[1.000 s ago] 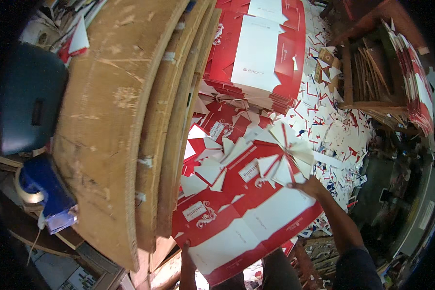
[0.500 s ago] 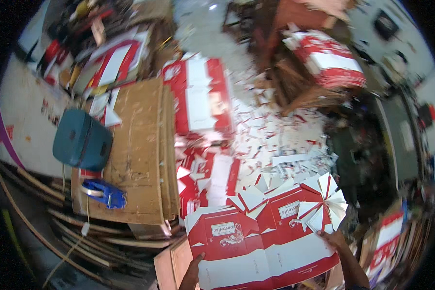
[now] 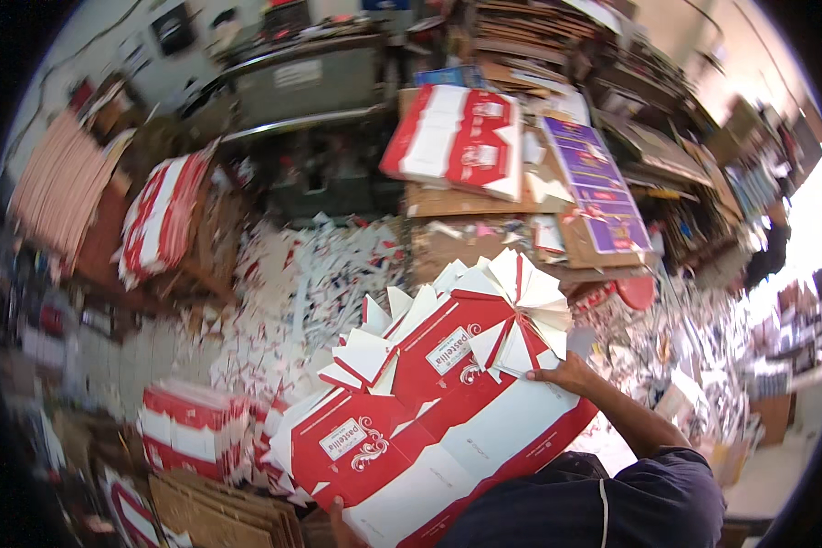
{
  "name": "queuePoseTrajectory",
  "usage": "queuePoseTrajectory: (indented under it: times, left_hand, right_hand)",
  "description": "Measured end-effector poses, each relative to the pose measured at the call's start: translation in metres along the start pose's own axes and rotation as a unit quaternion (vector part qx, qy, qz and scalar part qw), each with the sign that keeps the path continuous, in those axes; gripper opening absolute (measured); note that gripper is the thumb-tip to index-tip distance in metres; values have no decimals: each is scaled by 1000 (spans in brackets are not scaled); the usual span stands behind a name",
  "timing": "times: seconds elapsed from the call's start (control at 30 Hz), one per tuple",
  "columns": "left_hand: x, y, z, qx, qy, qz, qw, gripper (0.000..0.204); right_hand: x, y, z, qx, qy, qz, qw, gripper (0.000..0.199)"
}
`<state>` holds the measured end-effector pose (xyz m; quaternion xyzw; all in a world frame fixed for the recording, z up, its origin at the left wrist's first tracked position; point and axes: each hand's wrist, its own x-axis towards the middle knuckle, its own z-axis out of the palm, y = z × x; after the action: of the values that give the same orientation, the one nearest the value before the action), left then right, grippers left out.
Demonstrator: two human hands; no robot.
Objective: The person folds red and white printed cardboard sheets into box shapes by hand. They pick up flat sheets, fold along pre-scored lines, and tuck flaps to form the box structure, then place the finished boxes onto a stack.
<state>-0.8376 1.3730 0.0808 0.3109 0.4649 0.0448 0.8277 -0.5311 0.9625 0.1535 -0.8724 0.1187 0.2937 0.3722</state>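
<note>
Printed cardboard sheets: a layered bundle of red-and-white die-cut sheets (image 3: 409,427) lies slantwise in front of the person's body, its left end lower in view than its right, held up between both hands.
Far edge of the bundle: cream and red flaps (image 3: 367,352) stand up unevenly, and at the right corner more of them spread into a round fan (image 3: 532,306).
Left hand (image 3: 340,528): at the near left corner, thumb on the top face, closed on the sheets; the other fingers are hidden.
Right hand (image 3: 564,373): at the right end, just below the fan, thumb over the edge and closed on the sheets; the fingers underneath cannot be seen.
Bench (image 3: 440,251): beyond the bundle, carrying a red-and-white stack (image 3: 452,137) and, to its right, a purple printed sheet (image 3: 596,187).
Floor (image 3: 324,288): strewn with white, red and dark paper scraps.
Left side: a red-and-white pile (image 3: 190,434) near the bundle's left end, brown boards (image 3: 224,511) below it, and another red-and-white stack (image 3: 164,215) farther off.
</note>
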Motion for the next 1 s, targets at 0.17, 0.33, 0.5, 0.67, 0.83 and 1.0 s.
queuePoseTrajectory:
  times: [0.17, 0.33, 0.5, 0.67, 0.83, 1.0]
  left_hand:
    - [-8, -68, 158, 102, -58, -27, 993, 82]
    - [-29, -184, 343, 166, -148, -73, 972, 82]
    - [-105, -337, 572, 165, -218, -143, 951, 82]
    - [-53, -542, 654, 231, -237, 26, 943, 71]
    - [-71, -601, 752, 222, -276, -92, 931, 64]
    - [-87, -637, 802, 176, -256, -63, 948, 62]
  right_hand:
    - [-29, 142, -143, 110, 87, 48, 989, 84]
    - [-40, 280, -295, 241, 167, 71, 953, 78]
    - [-18, 465, -466, 295, 247, 106, 917, 79]
    - [-7, 587, -662, 371, 207, 165, 890, 69]
    - [11, 634, -765, 288, 251, 189, 905, 78]
    - [65, 609, -850, 280, 233, 127, 923, 90]
